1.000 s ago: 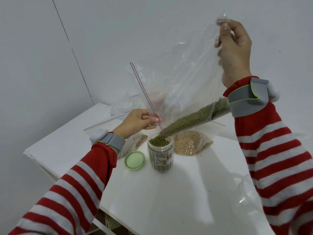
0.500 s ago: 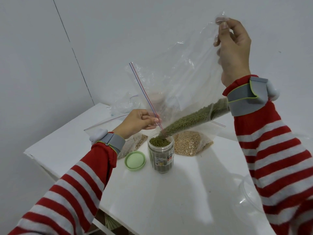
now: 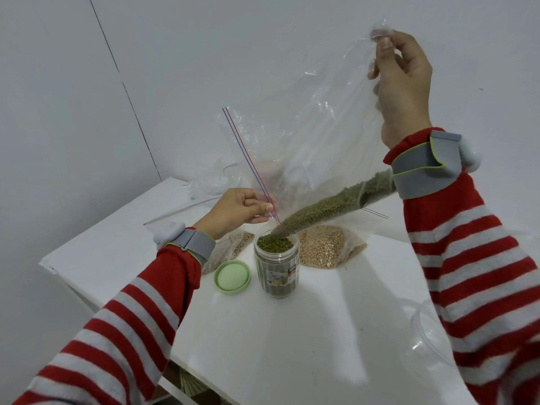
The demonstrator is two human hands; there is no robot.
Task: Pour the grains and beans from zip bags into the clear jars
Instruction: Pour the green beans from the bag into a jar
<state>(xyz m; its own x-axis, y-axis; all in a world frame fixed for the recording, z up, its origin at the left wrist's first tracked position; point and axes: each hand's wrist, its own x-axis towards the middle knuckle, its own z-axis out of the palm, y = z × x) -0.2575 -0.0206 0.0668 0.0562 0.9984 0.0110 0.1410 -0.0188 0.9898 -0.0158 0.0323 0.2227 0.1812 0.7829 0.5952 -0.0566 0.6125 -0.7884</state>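
zip bag (image 3: 306, 135) tipped over the clear jar (image 3: 277, 273), green beans (image 3: 321, 206) running in
white surface (image 3: 263, 346) in a bare white corner, green lid (image 3: 233, 276) just beside the jar; both hands hold their spots from half a second ago. bag slants from high right down to low left, mouth aimed into the jar; right hand (image 3: 403, 83) pinches the raised corner in its fingers, left hand (image 3: 233, 210) pinches the zip edge.

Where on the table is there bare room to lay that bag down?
Bare table lies in front of the jar and green lid, left of the clear bowl. Behind the jar, bags of beans crowd it.
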